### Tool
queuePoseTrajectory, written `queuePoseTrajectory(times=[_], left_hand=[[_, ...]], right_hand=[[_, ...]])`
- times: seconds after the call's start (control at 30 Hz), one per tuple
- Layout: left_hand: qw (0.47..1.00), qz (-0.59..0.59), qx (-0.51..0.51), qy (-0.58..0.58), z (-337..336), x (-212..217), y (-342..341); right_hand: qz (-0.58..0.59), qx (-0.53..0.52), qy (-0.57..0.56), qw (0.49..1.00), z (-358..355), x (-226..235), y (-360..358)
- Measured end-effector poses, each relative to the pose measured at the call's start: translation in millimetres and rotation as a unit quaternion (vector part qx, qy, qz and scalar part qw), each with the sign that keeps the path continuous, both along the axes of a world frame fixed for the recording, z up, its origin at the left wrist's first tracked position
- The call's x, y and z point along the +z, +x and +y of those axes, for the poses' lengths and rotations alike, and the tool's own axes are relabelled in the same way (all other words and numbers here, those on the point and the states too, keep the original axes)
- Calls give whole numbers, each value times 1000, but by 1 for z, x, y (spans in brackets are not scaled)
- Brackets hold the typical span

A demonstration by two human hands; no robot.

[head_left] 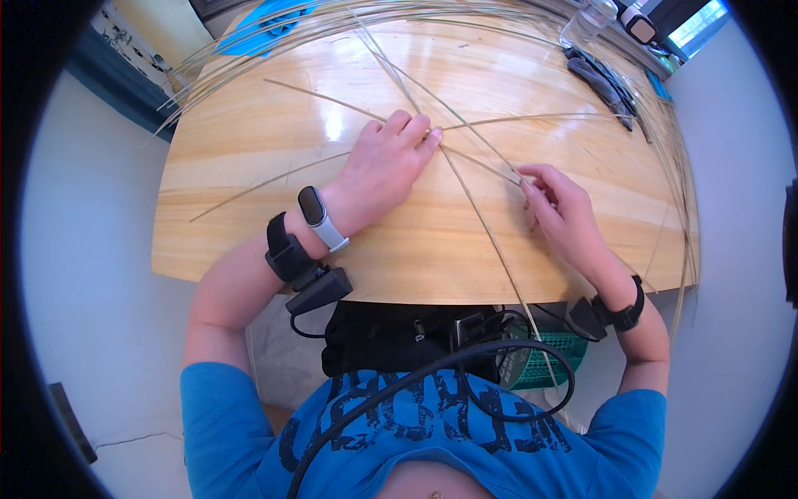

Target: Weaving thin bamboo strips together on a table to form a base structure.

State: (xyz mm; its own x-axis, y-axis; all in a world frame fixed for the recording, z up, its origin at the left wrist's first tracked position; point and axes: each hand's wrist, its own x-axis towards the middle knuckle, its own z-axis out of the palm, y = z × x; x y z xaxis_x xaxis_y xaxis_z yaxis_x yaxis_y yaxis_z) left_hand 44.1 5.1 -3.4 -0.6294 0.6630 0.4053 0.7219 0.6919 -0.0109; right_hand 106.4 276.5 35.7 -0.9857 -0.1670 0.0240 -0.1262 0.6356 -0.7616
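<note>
Several long, thin straw-coloured cane strips [482, 209] cross one another on the table in a star shape. My left hand [386, 162] rests over the crossing, its fingers closed and thumb and forefinger pinching the strips where they meet. To the right, my right hand [565, 208] is closed, with thumb and forefinger pinched on a cane strip [470, 125] that slants down from the far middle of the table. Another strip's end comes to the same fingertips. One long strip runs past the table's near edge towards my body. The exact overlap under my left fingers is hidden.
More loose cane strips [332, 37] lie along the far and right edges of the wooden table [274, 241]. Dark gloves [600, 83], a clear jar [588, 23] and blue cloth [264, 27] are at the back. A black cable [391, 399] loops before me; a green basket [549, 358] stands below.
</note>
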Motion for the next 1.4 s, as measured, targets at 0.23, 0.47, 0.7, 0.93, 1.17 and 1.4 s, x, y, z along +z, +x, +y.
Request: queuePoseTrajectory(times=[0.23, 0.47, 0.7, 0.93, 1.17, 1.4], left_hand=[[1000, 4, -5, 7, 1, -1, -1], [1000, -2, -6, 17, 1, -1, -1], [1000, -22, -6, 22, 1, -3, -2], [999, -3, -13, 39, 1, -3, -1], [999, -23, -14, 19, -1, -3, -3], [1000, -4, -10, 7, -1, -3, -1]], right_hand=[[-84, -19, 7, 996, 16, 6, 64], [-94, 18, 47, 994, 24, 12, 105], [-119, -5, 51, 992, 33, 15, 129], [-147, -20, 40, 988, 38, 17, 135], [-139, -15, 35, 990, 42, 15, 134], [-176, -13, 34, 984, 36, 25, 127]])
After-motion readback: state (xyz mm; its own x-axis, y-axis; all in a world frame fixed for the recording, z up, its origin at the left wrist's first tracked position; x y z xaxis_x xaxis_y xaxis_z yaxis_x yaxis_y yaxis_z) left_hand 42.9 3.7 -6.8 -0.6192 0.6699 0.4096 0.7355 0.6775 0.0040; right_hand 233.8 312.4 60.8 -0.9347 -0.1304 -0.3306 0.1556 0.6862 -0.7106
